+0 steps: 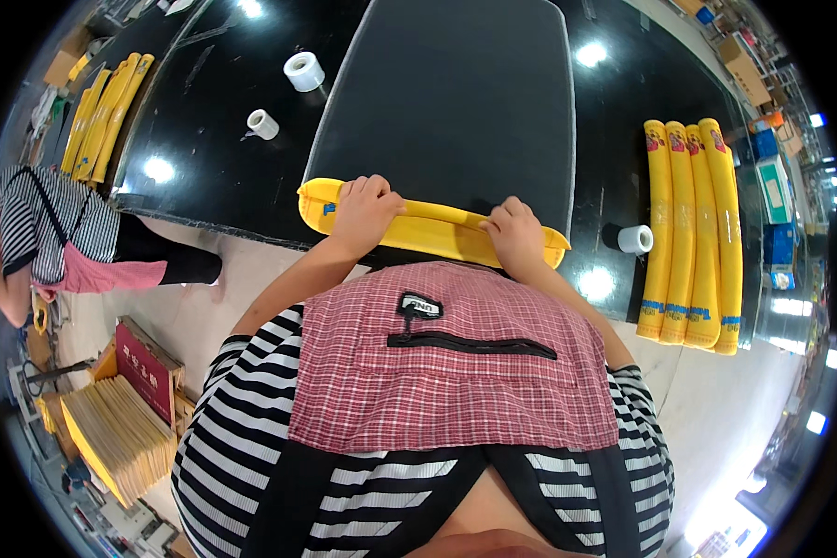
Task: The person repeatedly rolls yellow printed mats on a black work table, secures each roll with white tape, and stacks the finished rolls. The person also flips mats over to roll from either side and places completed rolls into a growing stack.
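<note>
A long yellow roll [456, 244], with a small blue print near its left end, lies crosswise at the near end of a large dark grey mat [456, 93]. The mat's pale edging runs away from me on both sides. My left hand [366, 216] grips the roll left of its middle, fingers curled over the far edge. Toward the right end, my right hand [515, 232] holds it the same way, fingers bent and closed. Both palms hide parts of the roll, and whether the mat and roll are one piece is hard to tell.
On the black table [223, 158] stand a large tape roll [303, 72] and a smaller one [262, 125]. Right, another tape roll [634, 239] sits beside several wrapped yellow rolls [688, 232]. Far left, a co-worker [65, 228] stands near more yellow rolls [112, 116]. A carton [149, 372] is lower left.
</note>
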Demonstrator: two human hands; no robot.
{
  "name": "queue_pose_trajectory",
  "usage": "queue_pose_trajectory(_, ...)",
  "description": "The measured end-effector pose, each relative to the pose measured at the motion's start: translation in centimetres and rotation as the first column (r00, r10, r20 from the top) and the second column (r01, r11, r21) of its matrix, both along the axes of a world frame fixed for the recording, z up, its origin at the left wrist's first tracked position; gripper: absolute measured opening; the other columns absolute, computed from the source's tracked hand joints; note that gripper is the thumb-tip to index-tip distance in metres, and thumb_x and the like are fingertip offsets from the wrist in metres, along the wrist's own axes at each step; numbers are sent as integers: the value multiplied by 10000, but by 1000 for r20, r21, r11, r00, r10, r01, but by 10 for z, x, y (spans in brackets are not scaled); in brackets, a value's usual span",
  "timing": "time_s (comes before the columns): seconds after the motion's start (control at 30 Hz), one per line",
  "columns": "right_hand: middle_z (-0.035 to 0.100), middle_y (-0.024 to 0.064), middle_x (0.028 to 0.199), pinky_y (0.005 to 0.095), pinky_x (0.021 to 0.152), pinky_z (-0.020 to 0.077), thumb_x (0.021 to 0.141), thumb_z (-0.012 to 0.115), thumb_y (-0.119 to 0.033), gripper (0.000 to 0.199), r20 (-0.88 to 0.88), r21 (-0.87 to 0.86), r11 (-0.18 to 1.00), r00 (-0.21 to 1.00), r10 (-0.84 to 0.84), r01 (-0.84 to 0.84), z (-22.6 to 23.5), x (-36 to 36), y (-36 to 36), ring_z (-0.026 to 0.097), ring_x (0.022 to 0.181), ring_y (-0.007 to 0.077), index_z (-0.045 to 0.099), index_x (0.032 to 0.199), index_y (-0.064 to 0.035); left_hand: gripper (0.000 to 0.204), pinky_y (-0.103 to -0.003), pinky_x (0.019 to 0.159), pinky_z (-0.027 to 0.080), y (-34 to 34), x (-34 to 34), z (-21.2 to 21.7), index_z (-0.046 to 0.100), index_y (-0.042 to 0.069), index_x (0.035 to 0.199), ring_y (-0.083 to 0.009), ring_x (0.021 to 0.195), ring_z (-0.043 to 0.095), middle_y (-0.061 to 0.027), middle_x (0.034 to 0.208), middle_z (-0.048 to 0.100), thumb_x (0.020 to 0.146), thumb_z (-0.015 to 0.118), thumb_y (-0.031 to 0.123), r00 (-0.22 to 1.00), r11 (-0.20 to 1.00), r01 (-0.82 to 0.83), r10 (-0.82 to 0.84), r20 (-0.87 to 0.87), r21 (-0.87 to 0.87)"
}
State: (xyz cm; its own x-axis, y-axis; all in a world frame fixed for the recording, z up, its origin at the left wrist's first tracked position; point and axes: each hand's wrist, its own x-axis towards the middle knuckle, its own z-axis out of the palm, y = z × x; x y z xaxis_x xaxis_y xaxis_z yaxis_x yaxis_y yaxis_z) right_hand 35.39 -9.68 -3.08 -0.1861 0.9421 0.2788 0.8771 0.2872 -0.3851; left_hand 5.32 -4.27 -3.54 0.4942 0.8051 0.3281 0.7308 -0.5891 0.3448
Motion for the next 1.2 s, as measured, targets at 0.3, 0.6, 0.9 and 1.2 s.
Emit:
queue_pose_trajectory(0.3,583,79,1060,436,969,429,872,621,-51,476,268,32,999,963,33,-43,-2,28,-34,556,1050,293,725,1312,-202,187,-431,994,348,2,-49,-6,834,196,1012,-215,1067,582,-10,1015,633,925,679,137,991,981,-117,125,-40,154)
queue_pose_trajectory(0.6,586,76,1059,421,975,431,880,614,-30,451,203,-20,1000,979,-7,11,-2,23,-31,557,1049,277,751,1274,-199,119,-429,991,370,0,-39,12,810,137,970,-217,1009,623,-19,988,697,916,737,214,999,989,-44,43,12,141)
queue_pose_trajectory(0.9,582,72,990,394,898,490,889,615,-34,403,108,-111,994,994,-5,17,5,25,-19,594,977,275,779,1224,-186,149,-436,844,519,25,-39,5,773,79,947,-290,932,675,-84,959,724,926,735,221,994,944,-99,106,5,-315)
queue_pose_trajectory(1.2,600,113,1062,466,844,530,910,653,-130,130,-136,-237,953,965,-224,188,15,26,-5,638,973,353,708,1026,-110,207,-418,782,508,23,-33,8,665,71,792,-305,861,651,-86,821,637,812,835,187,966,952,-187,224,132,-244)
